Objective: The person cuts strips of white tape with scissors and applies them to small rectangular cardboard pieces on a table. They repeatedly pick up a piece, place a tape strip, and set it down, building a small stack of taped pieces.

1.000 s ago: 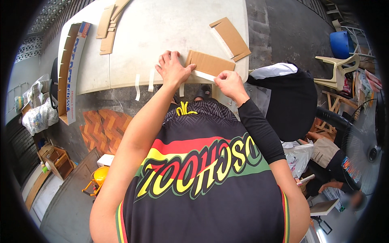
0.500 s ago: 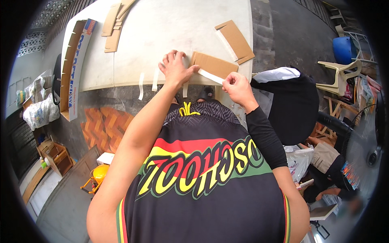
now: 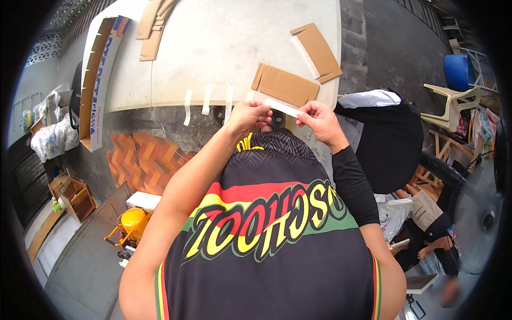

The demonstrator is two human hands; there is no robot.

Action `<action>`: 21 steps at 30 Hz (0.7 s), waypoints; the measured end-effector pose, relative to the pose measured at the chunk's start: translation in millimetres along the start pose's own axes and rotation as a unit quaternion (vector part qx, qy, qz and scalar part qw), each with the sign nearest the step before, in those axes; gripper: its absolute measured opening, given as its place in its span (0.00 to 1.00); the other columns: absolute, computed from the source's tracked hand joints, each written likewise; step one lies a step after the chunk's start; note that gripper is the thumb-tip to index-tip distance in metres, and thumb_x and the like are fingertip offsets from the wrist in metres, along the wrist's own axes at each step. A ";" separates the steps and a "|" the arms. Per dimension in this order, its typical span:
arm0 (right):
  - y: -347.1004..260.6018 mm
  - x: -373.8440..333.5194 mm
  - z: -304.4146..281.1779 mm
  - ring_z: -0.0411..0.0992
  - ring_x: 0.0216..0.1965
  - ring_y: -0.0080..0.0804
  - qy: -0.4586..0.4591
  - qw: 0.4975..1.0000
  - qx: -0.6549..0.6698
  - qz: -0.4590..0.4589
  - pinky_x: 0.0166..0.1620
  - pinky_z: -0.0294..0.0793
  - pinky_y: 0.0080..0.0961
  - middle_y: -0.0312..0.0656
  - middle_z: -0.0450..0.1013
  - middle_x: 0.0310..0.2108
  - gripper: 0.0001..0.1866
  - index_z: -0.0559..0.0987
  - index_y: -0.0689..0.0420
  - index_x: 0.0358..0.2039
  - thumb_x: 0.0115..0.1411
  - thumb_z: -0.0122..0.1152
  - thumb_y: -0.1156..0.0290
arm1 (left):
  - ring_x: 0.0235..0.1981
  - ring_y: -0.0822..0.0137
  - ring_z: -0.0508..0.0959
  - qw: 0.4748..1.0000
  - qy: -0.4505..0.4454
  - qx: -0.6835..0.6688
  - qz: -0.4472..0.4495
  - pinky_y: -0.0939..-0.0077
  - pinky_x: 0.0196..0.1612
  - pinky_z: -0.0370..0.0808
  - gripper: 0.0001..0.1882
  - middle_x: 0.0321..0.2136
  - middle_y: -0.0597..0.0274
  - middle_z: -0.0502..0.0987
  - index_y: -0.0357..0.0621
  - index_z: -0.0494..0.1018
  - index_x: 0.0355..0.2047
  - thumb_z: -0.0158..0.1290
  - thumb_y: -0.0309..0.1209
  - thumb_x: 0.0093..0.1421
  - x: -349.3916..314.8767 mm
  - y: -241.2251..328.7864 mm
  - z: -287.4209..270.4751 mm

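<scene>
A short white strip of tape [image 3: 281, 108] is stretched between my two hands, just off the near edge of the table. My left hand [image 3: 250, 116] pinches its left end, fingers closed. At its other end, the thumb and fingertips of my right hand [image 3: 321, 122] are closed on it. Just beyond the strip lies a flat brown cardboard piece [image 3: 285, 84] with a slit near its left end. A second cardboard piece [image 3: 318, 52], with a pale strip along its left side, lies farther right.
Several tape strips [image 3: 207, 100] hang from the edge of the white table [image 3: 213, 42]. More cardboard pieces [image 3: 152, 40] lie at the far left, beside a long open carton [image 3: 101, 80]. A dark-covered seat [image 3: 384, 141] is right of me. Behind it stand a fan [image 3: 482, 213] and another person [image 3: 426, 213].
My left hand has drawn back from the cardboard toward my body and now grips the tape's left end. The tape has come away from the cardboard's near edge, held between both hands.
</scene>
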State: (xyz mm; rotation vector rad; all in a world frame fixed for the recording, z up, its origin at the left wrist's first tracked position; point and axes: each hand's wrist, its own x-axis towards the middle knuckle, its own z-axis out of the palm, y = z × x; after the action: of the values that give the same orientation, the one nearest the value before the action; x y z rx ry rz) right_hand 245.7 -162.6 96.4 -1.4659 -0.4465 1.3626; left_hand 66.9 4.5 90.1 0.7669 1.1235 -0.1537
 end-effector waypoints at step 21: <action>5.1 31.1 7.6 0.81 0.36 0.43 0.175 0.906 -0.369 0.107 0.42 0.78 0.36 0.51 0.81 0.31 0.14 0.86 0.58 0.30 0.57 0.69 0.59 | 0.21 0.71 0.80 0.987 0.129 0.037 0.087 0.79 0.24 0.77 0.14 0.24 0.63 0.78 0.37 0.78 0.37 0.56 0.38 0.67 24.2 -5.8 10.3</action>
State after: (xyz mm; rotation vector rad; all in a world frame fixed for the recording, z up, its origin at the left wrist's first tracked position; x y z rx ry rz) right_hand 246.0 -136.0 77.9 -2.3966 -0.6147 1.0939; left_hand 82.8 0.0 68.9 0.9673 1.2928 0.0531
